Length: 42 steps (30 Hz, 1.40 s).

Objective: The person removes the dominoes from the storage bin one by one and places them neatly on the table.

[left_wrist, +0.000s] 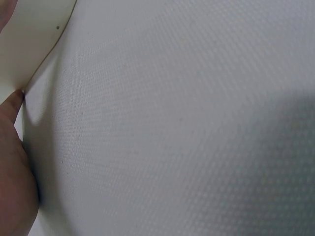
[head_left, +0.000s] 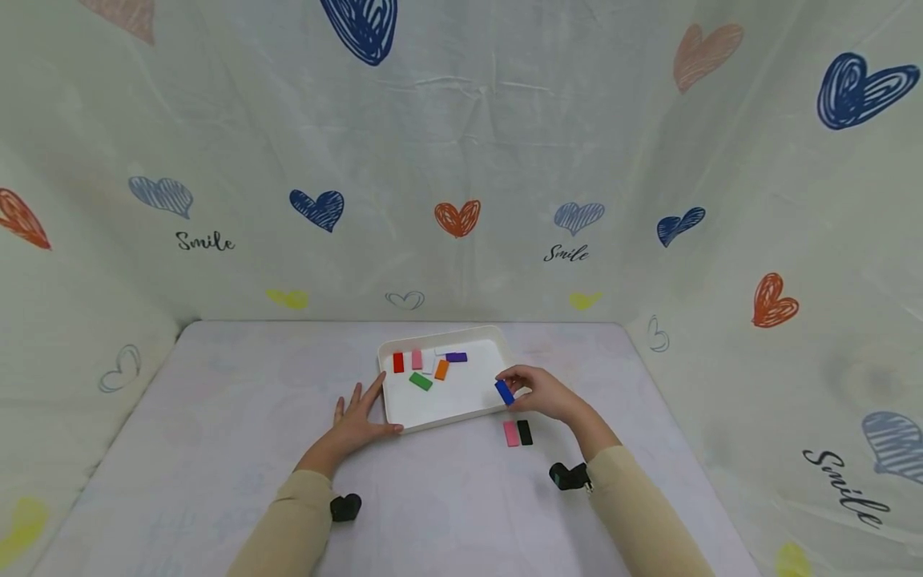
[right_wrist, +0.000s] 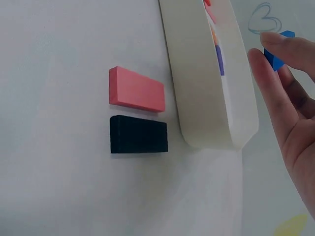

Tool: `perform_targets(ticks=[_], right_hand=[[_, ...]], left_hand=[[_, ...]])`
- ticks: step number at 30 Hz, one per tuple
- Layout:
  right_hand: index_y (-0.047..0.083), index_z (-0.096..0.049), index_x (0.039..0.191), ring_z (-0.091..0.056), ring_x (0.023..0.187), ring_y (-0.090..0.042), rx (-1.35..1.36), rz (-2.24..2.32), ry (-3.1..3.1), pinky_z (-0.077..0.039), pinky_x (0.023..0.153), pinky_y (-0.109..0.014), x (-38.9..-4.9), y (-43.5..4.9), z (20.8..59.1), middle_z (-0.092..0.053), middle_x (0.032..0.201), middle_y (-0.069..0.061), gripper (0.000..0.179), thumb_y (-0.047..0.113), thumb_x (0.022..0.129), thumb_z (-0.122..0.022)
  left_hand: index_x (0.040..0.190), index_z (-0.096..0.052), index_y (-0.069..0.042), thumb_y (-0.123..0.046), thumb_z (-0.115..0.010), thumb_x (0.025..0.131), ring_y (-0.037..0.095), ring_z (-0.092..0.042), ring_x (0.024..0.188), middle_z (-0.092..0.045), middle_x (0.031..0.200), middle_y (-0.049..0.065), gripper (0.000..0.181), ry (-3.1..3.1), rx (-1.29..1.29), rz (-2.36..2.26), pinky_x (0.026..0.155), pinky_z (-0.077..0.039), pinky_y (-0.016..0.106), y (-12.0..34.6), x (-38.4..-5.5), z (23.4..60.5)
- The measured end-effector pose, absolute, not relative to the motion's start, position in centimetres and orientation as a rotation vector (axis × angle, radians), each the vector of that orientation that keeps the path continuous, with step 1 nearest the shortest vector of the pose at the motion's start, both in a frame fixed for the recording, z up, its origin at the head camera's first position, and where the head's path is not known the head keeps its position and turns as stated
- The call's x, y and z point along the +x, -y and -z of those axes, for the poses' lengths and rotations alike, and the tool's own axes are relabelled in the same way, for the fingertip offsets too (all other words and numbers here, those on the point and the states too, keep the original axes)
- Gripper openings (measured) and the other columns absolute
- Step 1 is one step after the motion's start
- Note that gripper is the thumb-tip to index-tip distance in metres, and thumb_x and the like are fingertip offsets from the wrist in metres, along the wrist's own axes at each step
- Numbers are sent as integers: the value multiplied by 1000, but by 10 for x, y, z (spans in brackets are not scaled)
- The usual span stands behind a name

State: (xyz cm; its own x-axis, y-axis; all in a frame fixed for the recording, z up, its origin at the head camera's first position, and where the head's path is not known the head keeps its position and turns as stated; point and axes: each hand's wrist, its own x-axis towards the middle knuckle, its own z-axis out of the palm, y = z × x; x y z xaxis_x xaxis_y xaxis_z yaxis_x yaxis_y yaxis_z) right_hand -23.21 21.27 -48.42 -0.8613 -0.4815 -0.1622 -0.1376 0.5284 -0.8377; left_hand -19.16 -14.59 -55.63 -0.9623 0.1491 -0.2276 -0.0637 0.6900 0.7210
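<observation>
A blue rectangular block (head_left: 505, 392) is pinched between the thumb and fingers of my right hand (head_left: 542, 393), held over the right end of a white tray (head_left: 461, 418). The right wrist view shows the same blue block (right_wrist: 274, 59) above the tray wall (right_wrist: 206, 88). My left hand (head_left: 356, 425) spreads its fingers against the tray's left side, touching its rim. Inside the tray lie red (head_left: 398, 362), pink (head_left: 417, 359), white (head_left: 429, 362), orange (head_left: 441, 369), green (head_left: 421, 381) and purple (head_left: 457, 357) blocks, mostly toward the left.
A pink block (right_wrist: 138, 91) and a black block (right_wrist: 139, 135) lie side by side on the table, just outside the tray near its front right corner. The pale table (head_left: 252, 377) meets a heart-printed curtain (head_left: 404, 256) at the back and sides.
</observation>
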Motion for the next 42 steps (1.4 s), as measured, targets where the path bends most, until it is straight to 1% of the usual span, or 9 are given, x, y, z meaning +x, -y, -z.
perform_targets(ticks=[6, 11, 16, 17, 23, 27, 31, 35, 42], right_hand=[[2, -62, 123, -57, 97, -24, -508, 1320, -2416, -54, 80, -28, -223, -230, 492, -63, 112, -8, 46, -3, 79, -77], [-1, -60, 124, -57, 96, -24, -476, 1322, -2434, -52, 76, -24, -214, -245, 498, -62, 109, -9, 48, -5, 79, -76], [-8, -59, 122, -56, 96, -36, -453, 1322, -2448, -51, 74, -25, -198, -252, 490, -61, 109, -15, 47, -9, 78, -75], [-7, -60, 122, -56, 95, -36, -447, 1322, -2451, -50, 73, -24, -196, -254, 491, -61, 108, -15, 47, -9, 77, -75], [1, -63, 119, -53, 90, -25, -330, 1309, -2453, -51, 71, -26, -199, -270, 518, -59, 98, -7, 50, 0, 73, -82], [3, -65, 117, -53, 86, -22, -272, 1265, -2492, -51, 69, -27, -196, -273, 528, -58, 94, -6, 50, 1, 71, -85], [4, -65, 116, -54, 84, -21, -251, 1234, -2517, -51, 68, -25, -193, -273, 534, -58, 94, -6, 50, 3, 70, -86], [0, -64, 116, -55, 82, -21, -271, 1265, -2506, -51, 69, -26, -193, -276, 538, -59, 93, -8, 50, 4, 71, -85], [-2, -64, 116, -54, 80, -19, -222, 1332, -2467, -49, 68, -24, -197, -282, 552, -57, 89, -5, 50, 5, 71, -86]], left_hand=[[157, -15, -17, -43, -82, 73, 44, 5, 145, -16, 159, 19, 111, -2636, 55, -1128, 111, 14, 60, 146, -193, 557], [157, -14, -18, -43, -82, 73, 44, 5, 145, -17, 160, 19, 111, -2640, 50, -1114, 111, 14, 60, 146, -193, 556], [157, -14, -17, -42, -82, 74, 44, 5, 145, -16, 160, 20, 110, -2642, 48, -1112, 111, 14, 60, 145, -193, 555], [157, -14, -17, -42, -82, 74, 44, 5, 145, -16, 160, 20, 110, -2641, 47, -1112, 111, 14, 60, 145, -193, 555], [157, -14, -17, -41, -81, 75, 43, 6, 145, -16, 160, 19, 109, -2641, 41, -1107, 111, 14, 60, 145, -193, 555], [157, -14, -17, -43, -81, 74, 43, 5, 145, -15, 160, 19, 110, -2643, 48, -1105, 111, 14, 60, 145, -193, 556], [157, -14, -18, -44, -82, 73, 44, 5, 145, -15, 160, 20, 111, -2640, 53, -1107, 111, 14, 60, 145, -194, 558], [157, -13, -17, -44, -82, 73, 43, 5, 145, -16, 160, 20, 111, -2639, 54, -1107, 111, 14, 60, 145, -194, 558], [157, -14, -17, -44, -82, 73, 44, 5, 145, -16, 160, 20, 112, -2642, 51, -1116, 111, 13, 60, 145, -195, 560]])
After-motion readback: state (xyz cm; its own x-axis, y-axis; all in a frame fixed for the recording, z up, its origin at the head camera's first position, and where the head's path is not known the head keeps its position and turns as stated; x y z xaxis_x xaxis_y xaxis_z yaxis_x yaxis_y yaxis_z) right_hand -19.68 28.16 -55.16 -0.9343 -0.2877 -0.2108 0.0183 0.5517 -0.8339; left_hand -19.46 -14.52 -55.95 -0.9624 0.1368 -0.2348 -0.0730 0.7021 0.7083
